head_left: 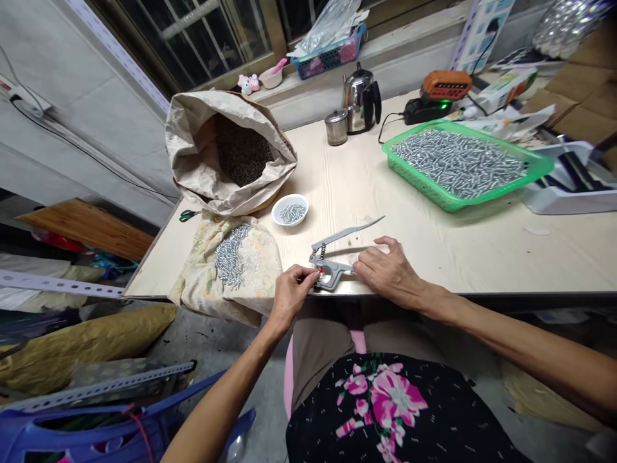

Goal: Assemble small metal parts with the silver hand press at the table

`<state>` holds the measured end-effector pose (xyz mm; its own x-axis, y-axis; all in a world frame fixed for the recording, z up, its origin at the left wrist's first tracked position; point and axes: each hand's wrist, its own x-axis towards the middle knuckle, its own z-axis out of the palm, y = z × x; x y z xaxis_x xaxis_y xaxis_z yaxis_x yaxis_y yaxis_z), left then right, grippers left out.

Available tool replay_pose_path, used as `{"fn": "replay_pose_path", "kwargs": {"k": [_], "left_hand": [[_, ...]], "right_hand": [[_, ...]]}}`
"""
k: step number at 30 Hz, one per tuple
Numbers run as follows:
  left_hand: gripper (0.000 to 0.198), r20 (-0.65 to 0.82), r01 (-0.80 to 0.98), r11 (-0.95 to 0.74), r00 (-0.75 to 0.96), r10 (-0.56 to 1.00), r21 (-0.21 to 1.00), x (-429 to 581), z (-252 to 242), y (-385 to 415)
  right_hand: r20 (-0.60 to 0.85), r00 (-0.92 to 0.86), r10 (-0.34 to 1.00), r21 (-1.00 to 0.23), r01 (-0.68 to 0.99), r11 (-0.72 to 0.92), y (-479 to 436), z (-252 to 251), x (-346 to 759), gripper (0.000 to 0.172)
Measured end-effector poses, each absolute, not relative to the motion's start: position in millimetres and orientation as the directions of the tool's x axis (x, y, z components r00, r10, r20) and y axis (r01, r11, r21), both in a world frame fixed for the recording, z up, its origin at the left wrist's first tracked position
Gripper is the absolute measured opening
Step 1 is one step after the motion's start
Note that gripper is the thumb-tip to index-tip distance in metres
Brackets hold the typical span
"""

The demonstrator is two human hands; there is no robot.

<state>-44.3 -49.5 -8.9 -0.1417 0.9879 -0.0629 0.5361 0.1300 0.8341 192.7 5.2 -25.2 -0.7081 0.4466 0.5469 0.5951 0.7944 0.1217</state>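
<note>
A grey hand press tool (337, 252) lies at the front edge of the pale wooden table (434, 251), its long handle raised toward the right. My left hand (290, 295) pinches a small part at the tool's jaw; the part is too small to name. My right hand (385, 270) rests on the tool's base, fingers curled over it. A floral cloth (226, 270) with a heap of small metal screws (231, 254) lies just left of my left hand. A small white bowl (290, 209) of screws sits behind the tool.
A big paper sack (226, 148) of dark parts stands at back left, green scissors (189, 215) beside it. A green basket (463, 164) of metal screws is at right, a kettle (360, 98) and a steel cup (336, 127) behind. Metal strips lie on the floor at left.
</note>
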Motion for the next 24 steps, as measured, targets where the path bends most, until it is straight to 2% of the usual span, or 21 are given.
{"fn": "replay_pose_path", "kwargs": {"k": [3,7,11,17,18,20,22,24], "left_hand": [[0.021,-0.086,0.583,0.150,-0.135,0.987,0.798,-45.9,-8.2,-48.7],[0.020,-0.134,0.686,0.175,-0.113,0.984,0.706,-46.2,-1.7,-43.6],[0.024,-0.255,0.754,0.236,-0.094,0.962,0.613,-49.1,6.1,-36.8],[0.033,-0.414,0.711,0.320,-0.045,0.909,0.627,-55.7,7.9,-26.2],[0.032,-0.425,0.709,0.326,-0.041,0.904,0.625,-55.7,8.0,-24.5],[0.027,-0.444,0.713,0.343,-0.050,0.894,0.611,-54.0,10.2,-24.2],[0.022,-0.462,0.723,0.369,-0.077,0.884,0.585,-50.4,14.4,-29.3],[0.022,-0.485,0.727,0.391,-0.090,0.870,0.565,-47.0,17.3,-36.8]], "right_hand": [[0.531,-0.707,0.467,0.100,0.599,0.794,8.2,-26.5,190.2,0.028],[0.513,-0.724,0.461,0.142,0.602,0.786,13.8,-30.0,186.0,0.030],[0.483,-0.737,0.473,0.110,0.587,0.802,19.0,-36.1,182.0,0.028],[0.361,-0.753,0.551,0.000,0.591,0.807,23.4,-28.5,181.6,0.017],[0.348,-0.751,0.562,-0.035,0.588,0.808,25.3,-26.1,183.6,0.019],[0.363,-0.742,0.564,-0.102,0.570,0.815,29.5,-23.9,189.9,0.036],[0.432,-0.721,0.542,-0.137,0.541,0.830,34.3,-29.0,197.6,0.058],[0.519,-0.705,0.484,-0.147,0.484,0.863,42.6,-43.7,201.4,0.071]]}}
